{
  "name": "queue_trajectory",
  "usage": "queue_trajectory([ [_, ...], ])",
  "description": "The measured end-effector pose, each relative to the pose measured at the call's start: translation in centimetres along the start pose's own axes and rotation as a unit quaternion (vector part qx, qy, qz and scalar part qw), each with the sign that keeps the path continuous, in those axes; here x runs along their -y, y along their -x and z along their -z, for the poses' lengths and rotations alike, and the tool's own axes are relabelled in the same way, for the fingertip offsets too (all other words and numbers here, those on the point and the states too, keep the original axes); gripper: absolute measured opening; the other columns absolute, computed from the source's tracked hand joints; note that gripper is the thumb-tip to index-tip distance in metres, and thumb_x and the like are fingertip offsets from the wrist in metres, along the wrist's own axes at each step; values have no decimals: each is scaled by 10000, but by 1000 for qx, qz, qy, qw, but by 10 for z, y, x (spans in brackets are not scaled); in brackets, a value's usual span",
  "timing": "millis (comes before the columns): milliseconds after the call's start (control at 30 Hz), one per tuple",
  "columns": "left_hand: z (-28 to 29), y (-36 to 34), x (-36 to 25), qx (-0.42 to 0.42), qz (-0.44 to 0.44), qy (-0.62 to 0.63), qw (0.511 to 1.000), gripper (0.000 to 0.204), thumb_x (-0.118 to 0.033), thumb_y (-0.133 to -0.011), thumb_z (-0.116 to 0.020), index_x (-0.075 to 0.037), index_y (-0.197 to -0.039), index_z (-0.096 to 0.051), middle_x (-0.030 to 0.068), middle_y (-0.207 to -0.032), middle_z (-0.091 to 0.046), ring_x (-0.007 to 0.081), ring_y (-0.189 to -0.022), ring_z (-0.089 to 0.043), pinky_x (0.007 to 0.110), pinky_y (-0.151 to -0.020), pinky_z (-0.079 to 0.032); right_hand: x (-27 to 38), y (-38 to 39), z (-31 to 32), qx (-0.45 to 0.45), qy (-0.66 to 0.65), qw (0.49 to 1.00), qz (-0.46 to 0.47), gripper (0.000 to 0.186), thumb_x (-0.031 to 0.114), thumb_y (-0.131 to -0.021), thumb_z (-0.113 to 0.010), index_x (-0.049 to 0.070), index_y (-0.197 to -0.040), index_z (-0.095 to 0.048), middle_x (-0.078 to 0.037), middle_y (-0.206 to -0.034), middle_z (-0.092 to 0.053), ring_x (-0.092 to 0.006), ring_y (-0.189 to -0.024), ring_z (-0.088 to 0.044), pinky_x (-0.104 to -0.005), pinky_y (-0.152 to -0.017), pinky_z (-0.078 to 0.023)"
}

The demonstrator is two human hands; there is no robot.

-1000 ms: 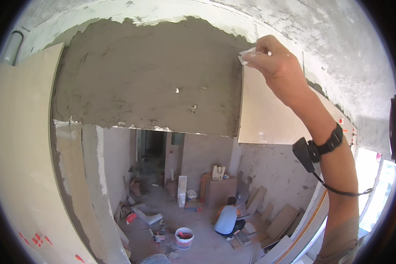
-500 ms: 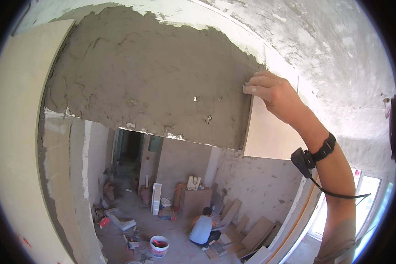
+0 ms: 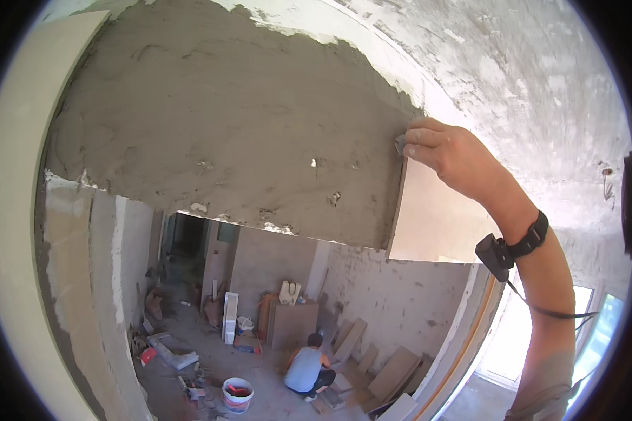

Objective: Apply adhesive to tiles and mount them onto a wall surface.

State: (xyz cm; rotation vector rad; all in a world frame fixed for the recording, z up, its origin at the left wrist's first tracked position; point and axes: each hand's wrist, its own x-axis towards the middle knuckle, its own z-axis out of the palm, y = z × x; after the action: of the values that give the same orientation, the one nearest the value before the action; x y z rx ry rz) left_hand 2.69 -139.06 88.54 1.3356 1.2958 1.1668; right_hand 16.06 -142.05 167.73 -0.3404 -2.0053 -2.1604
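My right hand (image 3: 444, 154) is closed on a small flat grey piece (image 3: 400, 144), mostly hidden by the fingers, at the upper left corner of a beige wall tile (image 3: 435, 217). Left of that tile, grey mortar (image 3: 232, 119) covers the wall above an opening, its surface uneven and chipped along the lower edge. A large pale tile (image 3: 14, 175) stands along the far left. A black strap with a small dark device (image 3: 495, 256) and cable is on my right wrist. My left hand is not in view.
A rough ceiling (image 3: 512, 77) is overhead. Through the opening, a co-worker (image 3: 303, 368) squats near boards (image 3: 393, 372) leaning at the wall, with a white bucket (image 3: 237, 403), scattered tools and a brown panel (image 3: 295, 326). A bright window (image 3: 505, 337) is at the right.
The view has shifted, moving the room leftward in the picture. My right hand sits lower in the picture, still at the tile's corner with the small piece.
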Motion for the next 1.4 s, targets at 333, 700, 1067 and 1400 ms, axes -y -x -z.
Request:
queue_trajectory([
  [333, 11, 15, -27, 18, 117, 81, 990, 338, -362, -831, -540, -43, -768, -630, 143, -709, -621, 285, -712, -607, 433, -658, -442, 3, 4, 0, 41, -42, 996, -71, 341, -120, -722, -530, 40, -994, -659, -74, -1113, -627, -259, -1108, -560, -350, -903, -499],
  [700, 43, 9, -19, -11, 75, 15, 997, 266, -291, -837, -555, -48, -766, -636, 105, -678, -615, 241, -639, -584, 408, -623, -462, 1, 22, -16, -158, -69, 966, -194, 425, -104, -770, -505, 70, -1145, -608, -104, -1143, -624, -307, -1118, -549, -401, -940, -463],
  [1067, 94, -30, -294, -114, -128, 154, 973, 211, -139, -803, -686, -8, -965, -651, 58, -825, -679, 88, -628, -583, 225, -532, -448, 280, 74, -9, -62, -563, 823, 50, 412, 86, -728, -619, 67, -1139, -599, -80, -1080, -572, -218, -885, -621, -293, -693, -524],
  [1400, 87, -16, -425, 7, -330, 61, 942, 249, -71, -932, -579, 25, -1161, -597, 23, -833, -639, 63, -692, -560, 221, -606, -459, 227, 100, -54, -231, -531, 813, 67, 229, 103, -731, -619, -4, -933, -595, -95, -998, -546, -218, -855, -602, -293, -649, -548],
])
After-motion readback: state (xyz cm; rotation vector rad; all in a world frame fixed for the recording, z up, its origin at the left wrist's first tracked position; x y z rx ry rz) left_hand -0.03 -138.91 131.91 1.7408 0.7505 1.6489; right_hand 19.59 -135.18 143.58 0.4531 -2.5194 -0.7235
